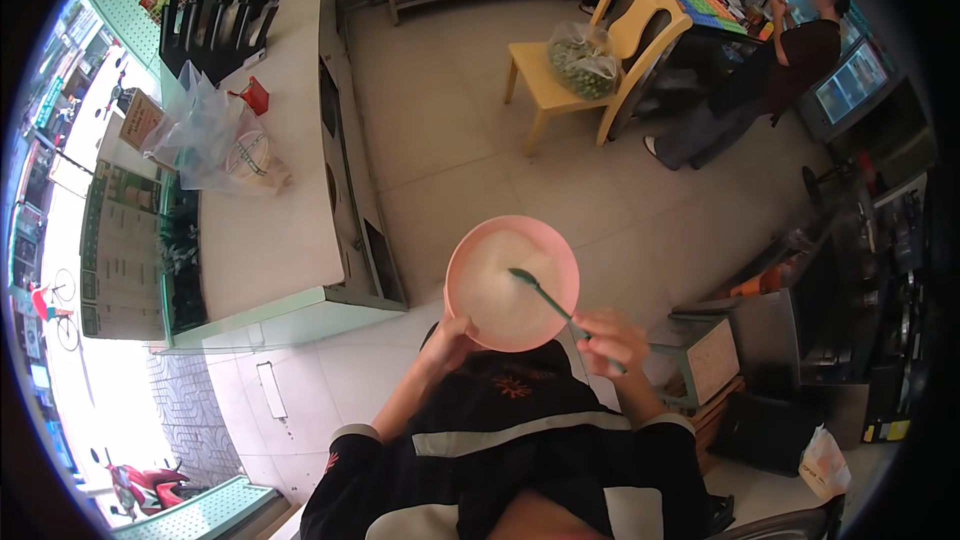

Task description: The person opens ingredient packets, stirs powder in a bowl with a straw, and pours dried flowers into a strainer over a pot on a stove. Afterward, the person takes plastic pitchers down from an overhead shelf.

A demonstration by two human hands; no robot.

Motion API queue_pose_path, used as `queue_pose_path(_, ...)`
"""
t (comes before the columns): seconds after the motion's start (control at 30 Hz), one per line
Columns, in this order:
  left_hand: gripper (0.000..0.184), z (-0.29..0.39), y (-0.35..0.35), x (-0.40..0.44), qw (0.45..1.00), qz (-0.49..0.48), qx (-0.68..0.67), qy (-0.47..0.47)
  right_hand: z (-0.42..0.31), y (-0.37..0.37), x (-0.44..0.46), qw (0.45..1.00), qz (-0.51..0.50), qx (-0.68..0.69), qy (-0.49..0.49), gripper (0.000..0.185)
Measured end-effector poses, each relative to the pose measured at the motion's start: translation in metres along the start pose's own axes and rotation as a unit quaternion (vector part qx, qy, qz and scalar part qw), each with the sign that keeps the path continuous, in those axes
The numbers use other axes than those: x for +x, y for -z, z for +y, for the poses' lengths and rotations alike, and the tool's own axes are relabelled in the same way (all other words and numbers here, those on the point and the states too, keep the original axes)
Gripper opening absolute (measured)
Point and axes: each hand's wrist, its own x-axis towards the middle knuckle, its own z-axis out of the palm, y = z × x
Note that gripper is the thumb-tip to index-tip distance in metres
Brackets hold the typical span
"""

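Pink bowl (567, 268) is up off any bench, held in front of wearer's dark top (440, 415), mouth facing cam. White contents (485, 290) cover the bottom, approx. level; can't tell if powder or liquid.

L hand (456, 340): grip clamped on bowl's near-L rim, thumb over the edge, rest of fingers mostly hidden under/behind.

R hand (608, 342): grip closed round green utensil (550, 300), handle end poking out below the fingers. Utensil slants across near-R rim, head in the white stuff approx. mid-bowl. Can't tell if R fingers touch the rim.

Surroundings: long pale bench (270, 260) on L, w/ clear plastic bag (195, 130) and small red item (256, 95) on it. Ahead, past tiled floor (440, 90), yellow wooden chair (530, 62) w/ tied see-thru bag of greens (583, 75) on the seat. Co-worker (805, 55) stands far R, hands raised, next to bright multicolour mats (705, 8). Lower R: white pkg (825, 465) w/ orange print. Red scooter (155, 488) outside, bottom L.
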Motion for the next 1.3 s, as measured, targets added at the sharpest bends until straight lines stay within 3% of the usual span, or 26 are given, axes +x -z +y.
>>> queue_pose_path(0.07,0.072,0.001,0.003,0.002,1.000,-0.003,0.006,0.002,0.014,0.003,-0.006,0.988,0.105,-0.058,-0.102,0.019)
queue_pose_path(0.1,0.072,0.002,0.004,0.003,1.000,-0.008,0.017,-0.003,0.020,0.000,-0.008,0.987,0.105,-0.059,-0.104,0.019)
queue_pose_path(0.17,0.071,0.003,0.005,0.007,0.999,-0.014,0.028,-0.008,0.035,-0.006,-0.014,0.949,0.151,-0.127,-0.246,0.015)
queue_pose_path(0.2,0.071,0.001,0.006,0.008,0.999,-0.015,0.039,-0.005,0.041,-0.011,-0.016,0.949,0.150,-0.128,-0.247,0.015)
queue_pose_path(0.27,0.071,0.001,0.006,0.009,0.999,-0.014,0.047,-0.003,0.052,-0.023,-0.014,0.872,0.290,0.029,-0.394,0.012)
queue_pose_path(0.5,0.074,0.002,0.006,0.010,0.997,-0.012,0.068,0.037,0.085,-0.027,-0.013,0.820,0.281,0.106,-0.487,0.010)
queue_pose_path(0.57,0.075,-0.001,0.010,0.012,0.998,-0.013,0.057,0.038,0.090,-0.026,-0.016,0.784,0.294,0.151,-0.526,0.010)
queue_pose_path(1.1,0.075,0.002,0.014,0.008,0.999,-0.006,0.043,0.032,0.094,-0.029,-0.021,0.761,0.297,0.224,-0.531,0.006)
queue_pose_path(1.3,0.072,-0.001,0.016,0.005,0.999,-0.010,0.014,0.028,0.082,-0.018,-0.027,0.814,0.275,0.243,-0.450,0.010)
